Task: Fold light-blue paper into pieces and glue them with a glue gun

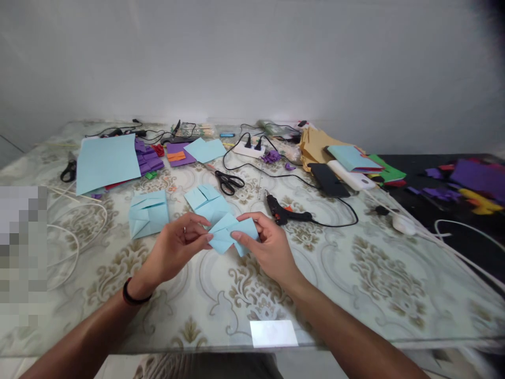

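Observation:
Between both hands I hold a folded piece of light blue paper (223, 238), raised a little above the table. My left hand (179, 245) pinches its left corner between thumb and fingers. My right hand (270, 245) grips the right part, thumb on top and fingers behind. Just behind the held paper lies another folded blue paper (207, 200) with a slit-like fold. To the left of it, near my left hand, rests a second folded blue piece (149, 211). A black hot glue gun (286, 209) lies right of my right hand.
Black-handled scissors (229, 182) lie beyond the folded papers. A white power strip (249, 151) with black cables stands farther back. Blue sheets (108, 163) and purple paper strips are at left. A black phone (330, 180), a white power bank (351, 176) and stacked paper lie at right.

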A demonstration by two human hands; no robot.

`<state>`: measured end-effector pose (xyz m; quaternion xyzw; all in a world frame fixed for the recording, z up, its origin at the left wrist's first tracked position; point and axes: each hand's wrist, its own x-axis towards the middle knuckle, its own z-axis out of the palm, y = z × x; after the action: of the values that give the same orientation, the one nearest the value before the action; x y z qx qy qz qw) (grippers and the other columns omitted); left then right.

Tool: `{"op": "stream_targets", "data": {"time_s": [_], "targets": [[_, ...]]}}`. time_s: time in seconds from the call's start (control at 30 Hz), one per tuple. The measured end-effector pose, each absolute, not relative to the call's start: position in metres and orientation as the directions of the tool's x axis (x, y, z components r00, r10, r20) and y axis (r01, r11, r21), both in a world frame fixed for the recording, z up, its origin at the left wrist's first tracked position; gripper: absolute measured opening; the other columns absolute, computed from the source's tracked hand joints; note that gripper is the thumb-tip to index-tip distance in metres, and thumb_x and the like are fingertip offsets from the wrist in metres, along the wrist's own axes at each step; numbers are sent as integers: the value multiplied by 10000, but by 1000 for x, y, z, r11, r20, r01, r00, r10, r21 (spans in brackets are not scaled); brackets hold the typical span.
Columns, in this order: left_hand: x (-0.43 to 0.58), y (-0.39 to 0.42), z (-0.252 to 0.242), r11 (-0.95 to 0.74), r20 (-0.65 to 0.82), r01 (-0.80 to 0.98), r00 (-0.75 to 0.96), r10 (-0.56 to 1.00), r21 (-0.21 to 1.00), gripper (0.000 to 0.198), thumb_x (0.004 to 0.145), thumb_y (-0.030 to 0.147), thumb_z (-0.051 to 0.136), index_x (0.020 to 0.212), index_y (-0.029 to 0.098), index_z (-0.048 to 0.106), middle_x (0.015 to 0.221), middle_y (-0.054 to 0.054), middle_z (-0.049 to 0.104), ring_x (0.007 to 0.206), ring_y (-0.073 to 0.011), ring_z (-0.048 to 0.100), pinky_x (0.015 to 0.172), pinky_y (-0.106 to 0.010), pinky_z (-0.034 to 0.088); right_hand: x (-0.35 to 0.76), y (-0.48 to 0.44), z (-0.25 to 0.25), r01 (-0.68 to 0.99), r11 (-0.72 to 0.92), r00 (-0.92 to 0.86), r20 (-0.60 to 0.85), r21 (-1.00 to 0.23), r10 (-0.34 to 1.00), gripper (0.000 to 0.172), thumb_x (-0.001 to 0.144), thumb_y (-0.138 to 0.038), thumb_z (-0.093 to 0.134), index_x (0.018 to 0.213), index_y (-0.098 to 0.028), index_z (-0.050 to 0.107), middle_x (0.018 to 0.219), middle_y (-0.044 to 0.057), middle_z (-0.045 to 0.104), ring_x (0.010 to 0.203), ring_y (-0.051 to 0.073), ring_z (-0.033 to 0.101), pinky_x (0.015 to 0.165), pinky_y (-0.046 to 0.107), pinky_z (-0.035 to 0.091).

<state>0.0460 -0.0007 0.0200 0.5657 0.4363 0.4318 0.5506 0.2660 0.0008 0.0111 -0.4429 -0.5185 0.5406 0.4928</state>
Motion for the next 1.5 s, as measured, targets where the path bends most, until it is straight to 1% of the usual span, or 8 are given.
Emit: {"op": "stream_targets", "data": {"time_s": [0.1, 0.3, 0.57, 0.8, 1.0, 1.17, 1.37, 1.5], "targets": [[47, 1, 20, 61, -85, 86, 313, 946, 994, 323, 832, 319, 834, 1097, 188, 706, 774, 17, 744, 756, -162, 755, 719, -242, 633, 265, -1, 11, -45, 17, -158, 24, -999, 987, 310, 820, -346, 821, 1051, -217, 660, 729, -32, 708, 623, 131, 657, 562, 221, 482], [47, 0, 26, 55, -158, 288, 350, 923, 956, 245, 889, 409, 757, 845, 167, 753, 784, -8, 760, 770, -192, 787, 661, -218, 598, 265, -2, 13, -20, -18, -209, -14, -1000, 978, 358, 796, -358, 838, 1084, -220, 677, 778, -11, 759, 683, 161, 708, 604, 239, 522], [42, 2, 28, -38, -127, 383, 397, 909, 923, 279, 944, 424, 676, 863, 168, 754, 806, -35, 769, 807, -231, 791, 646, -248, 579, 269, 2, 13, 147, -88, -337, -134, -985, 932, 269, 799, -428, 821, 839, -167, 772, 745, 47, 796, 679, 198, 723, 649, 288, 543], [42, -2, 32, -282, 51, 477, 442, 896, 832, 266, 967, 359, 643, 825, 174, 771, 727, -10, 770, 626, -144, 657, 553, -210, 457, 267, 0, 14, 246, 30, -313, -50, -969, 948, 235, 831, -410, 794, 778, -183, 768, 726, 40, 794, 647, 195, 706, 595, 276, 525], [40, -2, 30, -403, 182, 525, 422, 888, 749, 259, 956, 361, 666, 813, 161, 748, 666, 2, 725, 582, -132, 616, 536, -219, 427, 272, 2, 20, 291, 251, -297, 162, -923, 941, 172, 841, -353, 788, 762, -200, 775, 704, 8, 772, 617, 170, 669, 576, 256, 493], [40, -6, 31, -584, 365, 415, 496, 788, 697, 185, 957, 247, 680, 1107, 222, 785, 1009, -66, 833, 855, -209, 788, 733, -259, 588, 272, -1, 20, 265, 463, -342, 366, -846, 865, 120, 870, -160, 693, 863, -230, 790, 846, 23, 804, 753, 188, 740, 718, 288, 568], [40, -10, 37, -674, 468, 414, 498, 730, 611, 205, 925, 176, 680, 1077, 243, 800, 994, -70, 839, 885, -214, 805, 768, -263, 634, 270, 0, 20, 154, 637, -334, 567, -755, 753, 160, 914, -156, 678, 937, -259, 799, 928, 57, 810, 925, 236, 750, 837, 402, 612], [44, -11, 39, -692, 482, 424, 504, 717, 585, 185, 919, 156, 663, 1023, 224, 800, 918, -63, 839, 798, -194, 801, 703, -239, 619, 268, -2, 24, 136, 683, -334, 615, -718, 714, 134, 897, -162, 733, 963, -257, 800, 865, 58, 801, 901, 246, 723, 803, 424, 607]]}}
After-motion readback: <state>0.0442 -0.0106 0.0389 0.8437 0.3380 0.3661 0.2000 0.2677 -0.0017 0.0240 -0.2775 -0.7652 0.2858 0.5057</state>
